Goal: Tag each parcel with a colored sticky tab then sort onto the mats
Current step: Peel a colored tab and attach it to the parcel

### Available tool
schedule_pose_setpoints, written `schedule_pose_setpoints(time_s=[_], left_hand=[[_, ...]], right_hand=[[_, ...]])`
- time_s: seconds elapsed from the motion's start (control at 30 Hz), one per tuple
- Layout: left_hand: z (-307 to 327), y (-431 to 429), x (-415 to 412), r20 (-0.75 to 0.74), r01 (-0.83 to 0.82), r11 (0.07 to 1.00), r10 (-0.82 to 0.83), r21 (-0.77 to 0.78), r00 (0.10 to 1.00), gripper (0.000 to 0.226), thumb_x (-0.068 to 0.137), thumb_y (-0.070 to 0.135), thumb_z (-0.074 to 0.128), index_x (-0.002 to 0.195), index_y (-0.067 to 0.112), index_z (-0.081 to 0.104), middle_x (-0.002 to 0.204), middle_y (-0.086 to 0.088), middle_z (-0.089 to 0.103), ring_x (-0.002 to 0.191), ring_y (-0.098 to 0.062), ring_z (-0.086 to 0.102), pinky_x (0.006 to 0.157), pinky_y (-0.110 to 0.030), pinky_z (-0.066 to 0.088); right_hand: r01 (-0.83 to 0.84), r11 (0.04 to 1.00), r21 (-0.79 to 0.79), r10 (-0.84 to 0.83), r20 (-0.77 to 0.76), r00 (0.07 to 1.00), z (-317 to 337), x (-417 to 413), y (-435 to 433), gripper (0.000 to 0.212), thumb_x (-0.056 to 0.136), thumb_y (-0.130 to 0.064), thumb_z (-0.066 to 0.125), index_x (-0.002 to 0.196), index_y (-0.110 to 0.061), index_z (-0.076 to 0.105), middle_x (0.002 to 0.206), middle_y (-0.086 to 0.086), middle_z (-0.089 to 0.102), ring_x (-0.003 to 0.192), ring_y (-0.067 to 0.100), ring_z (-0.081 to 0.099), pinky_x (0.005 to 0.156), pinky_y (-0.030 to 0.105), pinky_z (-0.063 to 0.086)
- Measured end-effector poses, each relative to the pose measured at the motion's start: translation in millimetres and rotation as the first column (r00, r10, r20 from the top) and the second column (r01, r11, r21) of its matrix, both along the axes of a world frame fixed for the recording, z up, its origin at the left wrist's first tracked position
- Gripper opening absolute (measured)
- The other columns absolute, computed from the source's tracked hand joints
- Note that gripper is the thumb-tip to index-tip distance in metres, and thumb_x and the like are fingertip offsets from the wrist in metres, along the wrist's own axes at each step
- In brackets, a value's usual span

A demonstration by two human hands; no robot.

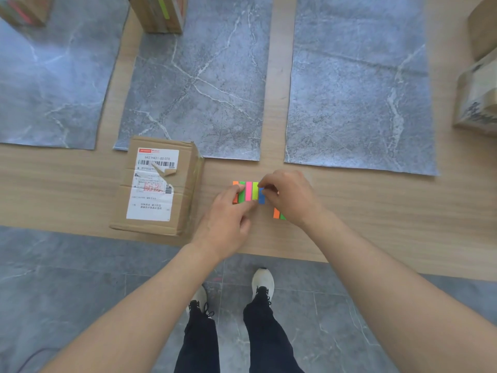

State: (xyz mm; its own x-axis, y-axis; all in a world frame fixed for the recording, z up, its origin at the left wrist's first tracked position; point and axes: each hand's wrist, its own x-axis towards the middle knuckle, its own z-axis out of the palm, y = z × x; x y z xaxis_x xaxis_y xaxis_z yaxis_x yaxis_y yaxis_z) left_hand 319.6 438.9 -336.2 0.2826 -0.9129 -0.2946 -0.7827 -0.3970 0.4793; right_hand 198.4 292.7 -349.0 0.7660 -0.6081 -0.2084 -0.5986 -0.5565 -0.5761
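A pad of colored sticky tabs [248,191] lies on the wooden table near its front edge, with orange, green, pink, yellow-green and blue strips. My left hand [228,214] holds the pad's left end down with its fingers. My right hand [289,196] pinches the top of the blue tab [261,197]. A cardboard parcel [158,185] with a torn white shipping label lies just left of the pad. Three grey marble-patterned mats lie behind: left [51,84], middle [199,87], right [360,92].
A second tab pad [278,213] peeks out under my right wrist. A parcel with a yellow-green tab [158,12] stands at the middle mat's far end, another [24,9] on the left mat. Several untagged boxes [481,84] are stacked at the right edge.
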Motion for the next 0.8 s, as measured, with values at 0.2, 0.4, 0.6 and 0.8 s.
schedule_pose_setpoints(time_s=[0.2, 0.4, 0.6, 0.8], left_hand=[[-1, -1, -4, -0.008, -0.027, 0.999, 0.027, -0.027, 1.000, 0.044, 0.082, 0.012, 0.061, 0.123, 0.023, 0.071, 0.143, -0.014, 0.046, 0.129, -0.034, 0.045, 0.109, -0.039, 0.039], [10, -11, -4, -0.048, -0.035, 0.998, 0.037, 0.044, 0.998, 0.035, 0.090, 0.018, 0.058, 0.122, 0.020, 0.071, 0.141, -0.008, 0.044, 0.124, -0.029, 0.047, 0.104, -0.036, 0.042], [45, -29, 1, -0.598, -0.647, 0.758, 0.559, 0.087, 0.575, 0.011, 0.093, 0.022, 0.068, 0.089, 0.017, 0.077, 0.088, 0.000, 0.074, 0.087, -0.015, 0.069, 0.087, -0.033, 0.056], [91, -18, 20, -0.806, -0.681, 0.683, 0.543, 0.263, 0.234, 0.018, 0.090, 0.015, 0.073, 0.095, -0.002, 0.074, 0.085, -0.011, 0.071, 0.084, -0.021, 0.072, 0.083, -0.032, 0.061]], right_hand=[[0.433, 0.878, 0.202, -0.468, 0.178, 0.866, 11, -6, 8, 0.025, 0.088, -0.008, 0.070, 0.110, -0.018, 0.067, 0.077, -0.011, 0.067, 0.067, 0.000, 0.061, 0.067, 0.009, 0.045], [0.505, 0.845, 0.179, -0.534, 0.356, 0.767, 30, -5, 22, 0.024, 0.089, -0.005, 0.067, 0.110, -0.015, 0.064, 0.082, -0.005, 0.068, 0.071, 0.012, 0.065, 0.069, 0.023, 0.051], [0.437, 0.886, 0.154, -0.445, 0.550, 0.707, 51, -8, 42, 0.024, 0.086, -0.002, 0.075, 0.105, -0.012, 0.065, 0.082, -0.007, 0.069, 0.076, 0.007, 0.070, 0.075, 0.015, 0.056], [0.343, 0.939, -0.038, -0.242, 0.636, 0.733, 66, -6, 70, 0.018, 0.084, 0.002, 0.078, 0.098, -0.005, 0.070, 0.090, -0.007, 0.072, 0.081, 0.004, 0.070, 0.080, 0.017, 0.058]])
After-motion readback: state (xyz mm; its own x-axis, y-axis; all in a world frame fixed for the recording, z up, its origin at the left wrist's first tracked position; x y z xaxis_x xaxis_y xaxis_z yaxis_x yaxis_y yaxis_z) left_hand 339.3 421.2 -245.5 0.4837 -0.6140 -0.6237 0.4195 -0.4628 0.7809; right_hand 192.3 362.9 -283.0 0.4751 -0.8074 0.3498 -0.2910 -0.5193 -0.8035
